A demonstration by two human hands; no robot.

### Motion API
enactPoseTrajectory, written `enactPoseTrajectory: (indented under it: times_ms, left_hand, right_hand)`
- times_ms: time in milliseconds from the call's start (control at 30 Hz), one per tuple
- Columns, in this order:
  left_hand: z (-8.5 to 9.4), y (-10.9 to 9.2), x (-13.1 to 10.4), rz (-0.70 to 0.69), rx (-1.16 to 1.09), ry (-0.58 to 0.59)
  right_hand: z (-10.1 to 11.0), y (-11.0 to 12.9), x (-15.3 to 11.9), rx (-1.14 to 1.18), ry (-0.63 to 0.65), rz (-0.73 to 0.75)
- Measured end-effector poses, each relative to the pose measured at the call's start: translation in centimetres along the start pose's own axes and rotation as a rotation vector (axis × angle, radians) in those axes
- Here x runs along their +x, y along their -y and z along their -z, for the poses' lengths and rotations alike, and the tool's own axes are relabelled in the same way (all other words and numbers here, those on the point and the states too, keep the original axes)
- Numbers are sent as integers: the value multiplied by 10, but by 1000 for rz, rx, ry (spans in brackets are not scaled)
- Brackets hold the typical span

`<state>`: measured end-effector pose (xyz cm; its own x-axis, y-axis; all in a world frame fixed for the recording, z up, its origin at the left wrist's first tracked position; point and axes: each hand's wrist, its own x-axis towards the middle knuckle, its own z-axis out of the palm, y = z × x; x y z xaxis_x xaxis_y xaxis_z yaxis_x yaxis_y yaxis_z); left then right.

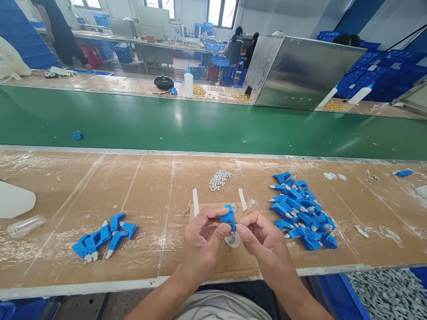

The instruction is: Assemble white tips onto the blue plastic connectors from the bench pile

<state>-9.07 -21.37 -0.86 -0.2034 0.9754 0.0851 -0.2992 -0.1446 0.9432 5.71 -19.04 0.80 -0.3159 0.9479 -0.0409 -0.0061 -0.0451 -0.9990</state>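
Observation:
My left hand (pixel 202 240) and my right hand (pixel 260 235) meet over the near edge of the workbench, both pinching one small blue plastic connector (pixel 229 218). Its lower end sits between my fingertips, just above a small round clear dish (pixel 232 240) on a cardboard pad (pixel 240 262). A heap of blue connectors (pixel 302 213) lies to the right of my right hand. A smaller group of blue connectors with white tips (pixel 105 235) lies to the left. A little pile of tiny white parts (pixel 219 179) sits beyond my hands.
A green conveyor belt (pixel 213 122) runs across behind the bench, with one stray blue piece (pixel 77 134) on it. A white glue bottle (pixel 188 83) and brass parts stand beyond. A metal box (pixel 300 71) is far right. A bin of grey parts (pixel 390 291) sits low right. People work at the back.

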Motion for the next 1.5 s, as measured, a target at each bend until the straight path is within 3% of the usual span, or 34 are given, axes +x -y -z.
enactPoseTrajectory:
  times_ms: [200, 533, 733, 933, 1500]
  left_hand:
    - [0, -1, 6, 41, -42, 57]
    - [-1, -1, 14, 74, -19, 148]
    - [-3, -4, 19, 182, -55, 165]
    - [-7, -8, 17, 94, -86, 214]
    - [-18, -6, 4, 83, -26, 227]
  right_hand:
    - [10, -10, 10, 431, 116, -257]
    - [24, -9, 17, 629, 246, -474]
    - [29, -15, 21, 617, 250, -470]
    - [29, -16, 18, 682, 257, -416]
    - [33, -27, -4, 710, 147, -378]
